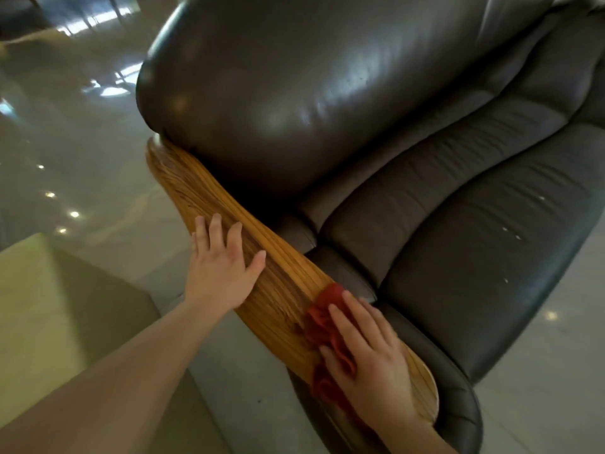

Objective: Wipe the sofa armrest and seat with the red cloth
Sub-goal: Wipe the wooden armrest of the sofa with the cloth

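Observation:
A dark leather sofa fills the right of the view, with its seat cushion [484, 244] and a bulging backrest [294, 86]. Its wooden armrest [281, 276] runs diagonally from upper left to lower right. My right hand [370, 362] lies flat on the crumpled red cloth [322, 319] and presses it onto the near end of the armrest. My left hand [222, 267] rests flat on the armrest farther up, fingers spread, holding nothing. Part of the cloth is hidden under my right palm.
A glossy tiled floor [82, 152] lies left of the sofa and reflects lights. A pale green block-shaped table or stool [49, 306] stands at lower left, close to the armrest. More tiled floor shows at lower right.

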